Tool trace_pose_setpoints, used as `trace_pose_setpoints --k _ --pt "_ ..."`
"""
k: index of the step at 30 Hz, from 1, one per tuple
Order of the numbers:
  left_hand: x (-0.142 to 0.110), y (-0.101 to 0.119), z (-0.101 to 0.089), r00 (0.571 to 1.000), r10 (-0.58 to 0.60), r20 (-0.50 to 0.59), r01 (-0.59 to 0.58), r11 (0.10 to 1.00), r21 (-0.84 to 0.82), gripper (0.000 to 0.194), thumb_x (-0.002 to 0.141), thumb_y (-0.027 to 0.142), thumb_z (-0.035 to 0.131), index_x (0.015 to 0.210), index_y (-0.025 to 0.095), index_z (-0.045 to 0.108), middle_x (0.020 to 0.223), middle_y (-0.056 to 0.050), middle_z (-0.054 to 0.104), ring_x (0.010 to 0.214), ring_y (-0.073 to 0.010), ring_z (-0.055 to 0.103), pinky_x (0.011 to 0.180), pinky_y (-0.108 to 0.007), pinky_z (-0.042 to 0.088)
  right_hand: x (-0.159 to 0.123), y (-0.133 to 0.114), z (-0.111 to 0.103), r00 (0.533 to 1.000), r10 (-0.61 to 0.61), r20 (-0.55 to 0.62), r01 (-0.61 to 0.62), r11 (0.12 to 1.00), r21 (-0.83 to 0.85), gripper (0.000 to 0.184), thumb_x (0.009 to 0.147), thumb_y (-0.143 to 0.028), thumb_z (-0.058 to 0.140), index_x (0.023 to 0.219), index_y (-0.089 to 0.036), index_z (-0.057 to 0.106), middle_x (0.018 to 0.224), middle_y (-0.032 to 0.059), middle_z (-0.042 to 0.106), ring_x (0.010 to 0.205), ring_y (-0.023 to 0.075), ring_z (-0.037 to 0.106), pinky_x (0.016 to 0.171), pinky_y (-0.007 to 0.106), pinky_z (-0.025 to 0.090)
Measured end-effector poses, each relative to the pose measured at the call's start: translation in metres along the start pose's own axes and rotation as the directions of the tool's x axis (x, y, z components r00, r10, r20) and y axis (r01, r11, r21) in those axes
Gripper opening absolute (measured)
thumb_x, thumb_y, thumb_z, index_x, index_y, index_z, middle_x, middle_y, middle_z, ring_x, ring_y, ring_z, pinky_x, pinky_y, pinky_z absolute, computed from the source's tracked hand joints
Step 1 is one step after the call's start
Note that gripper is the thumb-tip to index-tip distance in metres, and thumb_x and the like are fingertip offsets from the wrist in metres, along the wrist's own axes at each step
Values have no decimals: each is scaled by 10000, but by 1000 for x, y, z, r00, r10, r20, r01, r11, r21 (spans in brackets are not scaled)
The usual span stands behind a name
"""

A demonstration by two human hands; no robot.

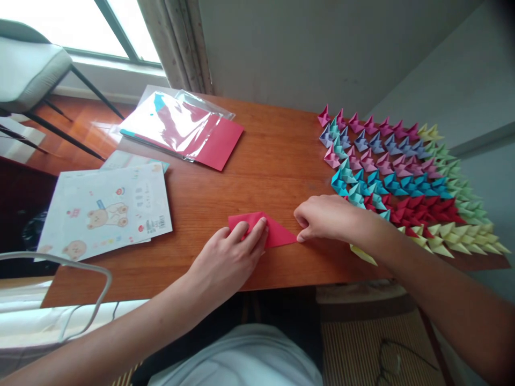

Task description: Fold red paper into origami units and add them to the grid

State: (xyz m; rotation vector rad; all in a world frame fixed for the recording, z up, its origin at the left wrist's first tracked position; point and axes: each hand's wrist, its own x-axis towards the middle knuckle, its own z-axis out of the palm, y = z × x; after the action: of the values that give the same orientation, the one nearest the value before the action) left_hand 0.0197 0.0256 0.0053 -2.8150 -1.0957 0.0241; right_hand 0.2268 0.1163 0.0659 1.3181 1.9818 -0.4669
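A sheet of red origami paper [277,234], folded to a shape with a long point on the right, lies on the table near its front edge. My left hand [231,254] rests over its left part, fingers bent and pressed together, their tips holding the paper down. At the sharp right tip is my right hand [322,219], its fingers curled in and the thumb touching the point. Just beyond it stand rows of folded paper pieces [402,185] in pink, purple, blue, red, yellow and green. My left thumb is hidden.
Clear plastic packets with red paper [219,143] lie at the back left of the wooden table [265,161]. Bear-printed sheets [108,209] are at the left. A white cable [105,284] loops by the left edge. A chair [34,69] stands near the window.
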Motion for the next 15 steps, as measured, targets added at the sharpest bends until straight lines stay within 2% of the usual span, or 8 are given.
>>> trace_pose_setpoints --k 4,7,10,12,15 --pt "0 -1 1 1000 -14 -2 14 1000 -21 398 1019 225 422 1365 154 605 1488 -73 542 1009 -250 597 686 -362 539 -10 4 3 1000 -17 -7 17 1000 -12 79 758 -285 752 820 -238 741 828 55 749 777 250 696 555 285 327" --pt "0 -1 2 999 -33 -3 32 998 -48 401 1003 220 452 1369 159 601 1488 -51 544 1008 -256 589 695 -361 538 -18 5 12 993 -40 -108 47 997 62 82 809 -195 652 779 -244 710 813 27 738 750 210 678 562 280 303" --pt "0 0 3 998 -63 -3 62 993 -98 408 984 230 493 1375 168 594 1491 -45 541 1012 -259 584 739 -371 543 -24 -4 31 953 39 -301 26 978 209 167 908 -321 581 794 -237 668 836 23 723 762 195 660 577 290 298" --pt "1 0 3 996 -88 -10 86 985 -147 403 982 239 500 1369 176 595 1475 -47 555 1002 -254 586 776 -380 546 -25 -13 47 926 89 -367 10 966 260 167 887 -377 627 820 -225 634 850 30 701 785 205 647 585 293 303" --pt "2 1 2 991 -129 -33 117 962 -245 384 987 262 491 1344 177 604 1426 -71 590 1012 -255 594 842 -403 548 -25 -23 69 883 156 -444 25 926 376 82 855 -250 643 813 -225 577 841 6 671 813 197 630 612 285 331"
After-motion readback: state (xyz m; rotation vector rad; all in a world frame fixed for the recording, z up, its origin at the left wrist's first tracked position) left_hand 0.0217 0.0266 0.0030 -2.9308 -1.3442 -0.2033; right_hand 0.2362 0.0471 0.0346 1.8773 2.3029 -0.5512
